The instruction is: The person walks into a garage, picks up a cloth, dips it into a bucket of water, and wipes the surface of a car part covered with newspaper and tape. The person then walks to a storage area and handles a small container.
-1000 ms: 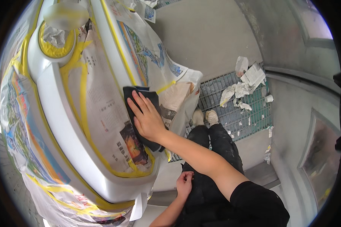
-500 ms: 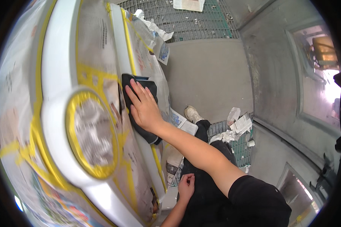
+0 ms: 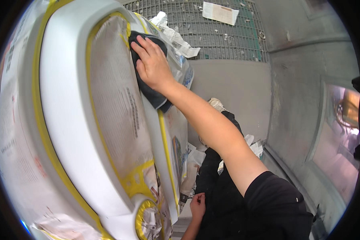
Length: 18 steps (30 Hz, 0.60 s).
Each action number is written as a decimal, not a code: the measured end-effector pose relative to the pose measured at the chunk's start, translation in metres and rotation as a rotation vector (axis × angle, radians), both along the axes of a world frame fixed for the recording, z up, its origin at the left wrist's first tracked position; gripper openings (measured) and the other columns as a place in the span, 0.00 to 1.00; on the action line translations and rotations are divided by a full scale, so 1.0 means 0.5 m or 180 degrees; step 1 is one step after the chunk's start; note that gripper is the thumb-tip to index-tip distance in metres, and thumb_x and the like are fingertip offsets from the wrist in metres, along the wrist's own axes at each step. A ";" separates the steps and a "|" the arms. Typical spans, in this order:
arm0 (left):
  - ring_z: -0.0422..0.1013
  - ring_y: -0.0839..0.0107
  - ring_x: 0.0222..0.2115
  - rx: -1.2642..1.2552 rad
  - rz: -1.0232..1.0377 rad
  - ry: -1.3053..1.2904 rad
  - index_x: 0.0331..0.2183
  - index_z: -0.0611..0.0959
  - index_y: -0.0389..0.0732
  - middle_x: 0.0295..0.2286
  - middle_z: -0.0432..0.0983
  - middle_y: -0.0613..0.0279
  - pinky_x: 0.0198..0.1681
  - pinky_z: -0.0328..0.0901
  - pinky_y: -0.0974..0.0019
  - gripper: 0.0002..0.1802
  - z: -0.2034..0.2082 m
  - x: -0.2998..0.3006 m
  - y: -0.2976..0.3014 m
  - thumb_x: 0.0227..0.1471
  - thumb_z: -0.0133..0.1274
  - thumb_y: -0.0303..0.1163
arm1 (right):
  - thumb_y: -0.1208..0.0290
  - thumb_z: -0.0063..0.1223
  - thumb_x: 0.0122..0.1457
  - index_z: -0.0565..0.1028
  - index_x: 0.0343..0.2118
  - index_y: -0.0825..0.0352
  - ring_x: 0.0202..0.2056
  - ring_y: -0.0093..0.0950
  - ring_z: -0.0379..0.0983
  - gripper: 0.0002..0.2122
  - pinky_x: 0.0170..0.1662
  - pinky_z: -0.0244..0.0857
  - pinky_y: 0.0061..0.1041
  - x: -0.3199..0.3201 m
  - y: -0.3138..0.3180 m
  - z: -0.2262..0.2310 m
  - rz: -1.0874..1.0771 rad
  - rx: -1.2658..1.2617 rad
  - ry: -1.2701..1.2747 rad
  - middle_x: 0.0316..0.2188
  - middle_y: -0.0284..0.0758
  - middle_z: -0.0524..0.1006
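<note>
A grey concrete floor (image 3: 228, 86) filled the middle of the frame. Across the top ran a metal floor grate (image 3: 212, 28), littered with paper scraps, a flat newspaper sheet (image 3: 220, 12) lying on it at upper centre. A grey wall (image 3: 296, 100) rose on the right, where a window (image 3: 340, 140) let in pale, pinkish daylight.

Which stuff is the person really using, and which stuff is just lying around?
In use:
- right hand pressing the dark cloth
- white car part masked with newspaper and yellow tape

Lying about:
- crumpled paper
- paper sheet on the floor grate
</note>
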<state>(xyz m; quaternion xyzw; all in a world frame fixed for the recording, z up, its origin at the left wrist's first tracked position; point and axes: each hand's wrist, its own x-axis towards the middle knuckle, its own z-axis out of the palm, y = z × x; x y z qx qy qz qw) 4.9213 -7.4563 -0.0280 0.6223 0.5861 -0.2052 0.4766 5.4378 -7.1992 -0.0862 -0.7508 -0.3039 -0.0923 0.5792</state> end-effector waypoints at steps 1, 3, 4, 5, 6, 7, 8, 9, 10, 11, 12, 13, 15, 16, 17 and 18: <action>0.74 0.76 0.26 0.0018 0.0004 0.0005 0.40 0.86 0.41 0.27 0.80 0.63 0.31 0.68 0.69 0.11 0.001 0.023 -0.001 0.61 0.58 0.37 | 0.74 0.49 0.57 0.70 0.59 0.64 0.62 0.48 0.62 0.24 0.65 0.56 0.45 0.026 0.015 -0.001 0.0008 0.0041 -0.0024 0.63 0.43 0.67; 0.74 0.75 0.26 -0.0092 0.0073 0.0247 0.40 0.86 0.41 0.27 0.80 0.63 0.31 0.68 0.69 0.12 0.013 0.064 -0.007 0.61 0.58 0.38 | 0.72 0.50 0.57 0.71 0.58 0.64 0.63 0.47 0.62 0.24 0.65 0.56 0.47 0.064 0.030 -0.006 0.0124 0.0184 0.0178 0.63 0.43 0.68; 0.74 0.75 0.27 -0.0159 0.0112 0.0284 0.40 0.86 0.41 0.27 0.80 0.63 0.32 0.68 0.69 0.12 0.020 0.083 -0.012 0.61 0.58 0.38 | 0.71 0.50 0.57 0.72 0.58 0.64 0.63 0.46 0.63 0.23 0.65 0.55 0.48 0.082 0.038 -0.009 0.0161 0.0243 0.0288 0.63 0.42 0.69; 0.74 0.75 0.27 -0.0239 0.0160 0.0341 0.41 0.86 0.41 0.27 0.81 0.63 0.32 0.68 0.69 0.12 0.027 0.102 -0.018 0.61 0.58 0.38 | 0.72 0.49 0.57 0.73 0.57 0.65 0.63 0.47 0.63 0.22 0.65 0.56 0.47 0.096 0.043 -0.012 0.0189 0.0324 0.0315 0.62 0.43 0.70; 0.74 0.75 0.27 -0.0327 0.0205 0.0407 0.41 0.86 0.41 0.27 0.81 0.63 0.32 0.68 0.69 0.12 0.030 0.122 -0.023 0.61 0.57 0.38 | 0.71 0.49 0.58 0.73 0.57 0.66 0.63 0.47 0.63 0.22 0.65 0.56 0.46 0.114 0.052 -0.017 0.0211 0.0373 0.0385 0.61 0.43 0.70; 0.74 0.75 0.27 -0.0363 0.0279 0.0370 0.41 0.86 0.41 0.27 0.81 0.63 0.33 0.68 0.69 0.12 0.035 0.139 -0.028 0.61 0.57 0.38 | 0.71 0.49 0.58 0.73 0.56 0.66 0.62 0.47 0.64 0.22 0.65 0.56 0.46 0.131 0.064 -0.022 0.0233 0.0427 0.0459 0.61 0.43 0.71; 0.74 0.76 0.28 -0.0407 0.0352 0.0351 0.41 0.86 0.41 0.27 0.81 0.62 0.33 0.68 0.69 0.12 0.039 0.156 -0.032 0.62 0.57 0.38 | 0.71 0.49 0.58 0.73 0.56 0.66 0.62 0.47 0.64 0.21 0.65 0.56 0.45 0.148 0.077 -0.028 0.0294 0.0431 0.0635 0.61 0.44 0.71; 0.74 0.76 0.28 -0.0448 0.0441 0.0333 0.42 0.86 0.41 0.27 0.81 0.62 0.34 0.69 0.69 0.13 0.042 0.172 -0.037 0.62 0.57 0.39 | 0.73 0.48 0.58 0.76 0.51 0.67 0.57 0.47 0.69 0.18 0.62 0.62 0.41 0.167 0.094 -0.035 0.0135 0.0591 0.0618 0.57 0.45 0.75; 0.74 0.76 0.28 -0.0426 0.0381 0.0297 0.42 0.86 0.41 0.27 0.81 0.63 0.34 0.69 0.70 0.13 0.045 0.188 -0.041 0.62 0.57 0.39 | 0.73 0.47 0.58 0.77 0.50 0.67 0.56 0.47 0.71 0.17 0.60 0.63 0.39 0.181 0.106 -0.043 0.0136 0.0663 0.0870 0.55 0.45 0.76; 0.74 0.76 0.28 -0.0411 0.0337 0.0269 0.42 0.86 0.41 0.27 0.81 0.63 0.34 0.69 0.70 0.13 0.046 0.203 -0.046 0.62 0.57 0.39 | 0.74 0.46 0.59 0.77 0.49 0.68 0.55 0.46 0.73 0.16 0.59 0.65 0.38 0.194 0.119 -0.052 0.0138 0.0733 0.1118 0.54 0.46 0.77; 0.74 0.76 0.28 -0.0437 0.0298 0.0310 0.42 0.86 0.41 0.27 0.81 0.64 0.35 0.69 0.70 0.13 0.046 0.217 -0.050 0.62 0.57 0.39 | 0.74 0.46 0.59 0.78 0.48 0.69 0.53 0.46 0.74 0.16 0.57 0.66 0.36 0.210 0.129 -0.062 0.0104 0.0929 0.1173 0.52 0.47 0.78; 0.74 0.76 0.29 -0.0429 0.0304 0.0259 0.42 0.86 0.40 0.28 0.81 0.64 0.35 0.69 0.70 0.14 0.046 0.230 -0.052 0.62 0.57 0.39 | 0.75 0.43 0.60 0.78 0.46 0.70 0.49 0.47 0.76 0.15 0.54 0.69 0.35 0.223 0.143 -0.069 -0.0094 0.1066 0.1285 0.47 0.48 0.80; 0.74 0.76 0.29 -0.0474 0.0332 0.0290 0.43 0.86 0.40 0.29 0.81 0.65 0.36 0.69 0.69 0.14 0.044 0.248 -0.055 0.62 0.57 0.39 | 0.75 0.44 0.60 0.79 0.46 0.66 0.44 0.37 0.79 0.14 0.50 0.70 0.31 0.266 0.162 -0.078 -0.0147 0.1245 0.2555 0.43 0.39 0.82; 0.74 0.76 0.30 -0.0522 0.0363 0.0299 0.43 0.86 0.40 0.29 0.82 0.65 0.37 0.69 0.69 0.14 0.046 0.253 -0.057 0.62 0.57 0.39 | 0.75 0.44 0.60 0.79 0.47 0.66 0.42 0.31 0.79 0.15 0.48 0.71 0.28 0.303 0.176 -0.076 -0.0052 0.1643 0.3372 0.42 0.35 0.83; 0.75 0.77 0.31 -0.0560 0.0405 0.0303 0.44 0.86 0.40 0.30 0.82 0.65 0.37 0.69 0.70 0.14 0.048 0.256 -0.060 0.62 0.57 0.39 | 0.73 0.46 0.61 0.79 0.49 0.65 0.42 0.28 0.78 0.16 0.48 0.70 0.26 0.349 0.187 -0.067 0.0460 0.2167 0.3292 0.41 0.33 0.82; 0.75 0.77 0.32 -0.0592 0.0453 0.0312 0.44 0.86 0.40 0.31 0.82 0.64 0.38 0.69 0.70 0.15 0.050 0.257 -0.064 0.63 0.57 0.39 | 0.72 0.47 0.61 0.79 0.52 0.64 0.41 0.24 0.77 0.17 0.47 0.70 0.24 0.380 0.195 -0.052 0.0757 0.2448 0.3675 0.41 0.30 0.82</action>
